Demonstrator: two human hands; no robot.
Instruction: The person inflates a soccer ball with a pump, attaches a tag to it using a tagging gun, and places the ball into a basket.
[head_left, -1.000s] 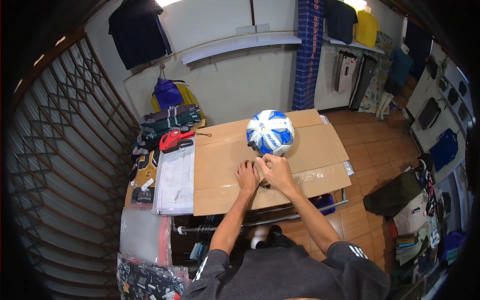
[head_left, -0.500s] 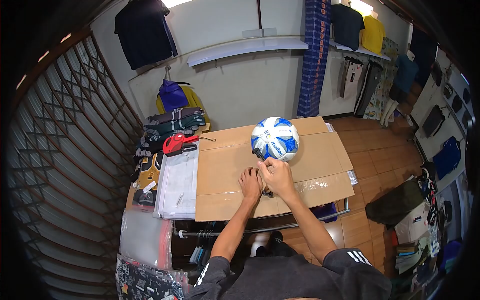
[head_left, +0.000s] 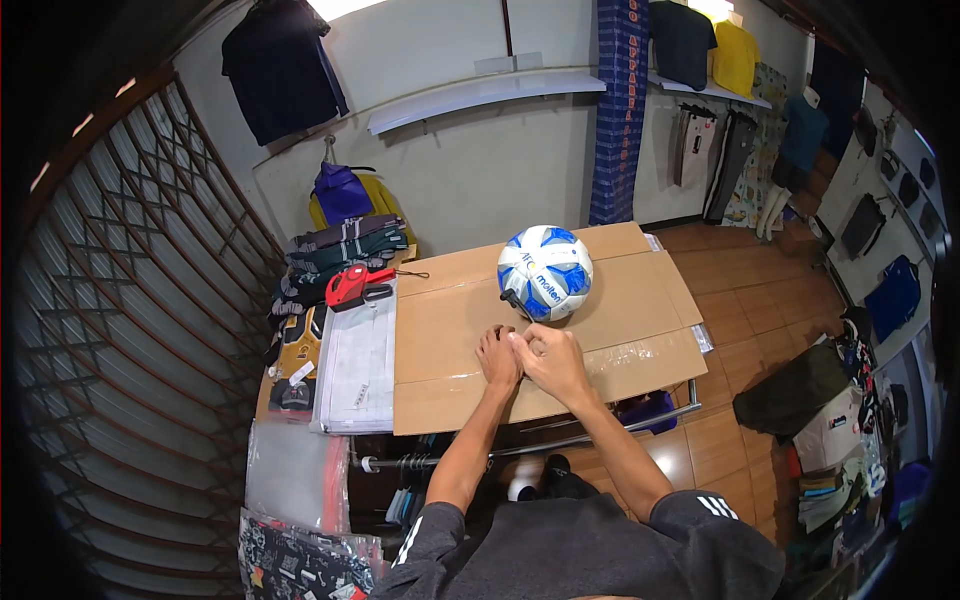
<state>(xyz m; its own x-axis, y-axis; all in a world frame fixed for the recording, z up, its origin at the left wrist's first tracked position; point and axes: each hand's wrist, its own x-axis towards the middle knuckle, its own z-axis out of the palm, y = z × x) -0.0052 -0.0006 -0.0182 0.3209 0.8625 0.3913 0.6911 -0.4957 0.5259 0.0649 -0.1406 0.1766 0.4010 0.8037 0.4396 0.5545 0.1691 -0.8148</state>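
Observation:
A white and blue football [head_left: 545,272] marked "molten" rests on the brown cardboard [head_left: 450,320]. At its lower left is a slim black item [head_left: 514,302] with a thicker end; it runs down toward my right hand [head_left: 555,362], and its kind is unclear. The fingers of that hand are curled in a pinch just below the ball. My left hand [head_left: 498,357] is close against it on the left, low over the cardboard, fingers bent. What lies between the two hands is hidden.
Left of the cardboard, a red and black handheld tool [head_left: 350,287] lies by a white pack [head_left: 358,360]. Folded clothes [head_left: 350,248] are stacked behind it. A metal rail [head_left: 530,448] runs along the table's front. A folding gate [head_left: 150,300] stands at left.
The ball has turned a little, its lettering now tilted more. My right hand has shifted down and left against my left hand. The whole view has tilted slightly.

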